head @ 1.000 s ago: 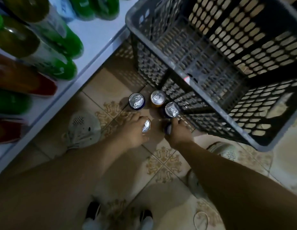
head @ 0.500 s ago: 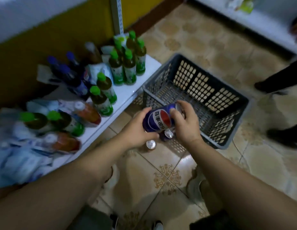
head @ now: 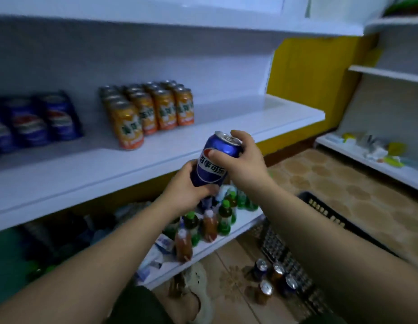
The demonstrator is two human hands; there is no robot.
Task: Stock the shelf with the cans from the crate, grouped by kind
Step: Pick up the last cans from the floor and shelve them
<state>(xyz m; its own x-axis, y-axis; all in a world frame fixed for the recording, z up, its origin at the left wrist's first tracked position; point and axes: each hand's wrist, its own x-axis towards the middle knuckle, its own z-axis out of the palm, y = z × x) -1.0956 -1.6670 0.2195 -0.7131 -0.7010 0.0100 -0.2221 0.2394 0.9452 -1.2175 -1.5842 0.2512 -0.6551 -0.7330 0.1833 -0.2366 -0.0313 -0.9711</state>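
Note:
A blue cola can [head: 214, 166] is held tilted in front of the white middle shelf [head: 86, 169]. My left hand [head: 183, 191] grips its lower end and my right hand [head: 246, 160] grips its top, thumb across the label. On the shelf, a block of orange cans [head: 152, 108] stands in rows, and a group of blue cola cans [head: 35, 120] stands apart to its left. Several cans [head: 273, 275] stand on the floor beside the dark grey crate [head: 320, 211], which my right forearm partly hides.
The bottom shelf [head: 240, 224] carries green-capped and brown drink bottles [head: 203, 225] and packets. The middle shelf is bare to the right of the orange cans. Another white shelf unit [head: 367, 157] with small items stands at the right. My shoe [head: 201, 291] is on the tiled floor.
I have risen from the floor cans with the blue can in both hands. The view has swung up from the crate and floor to the middle shelf.

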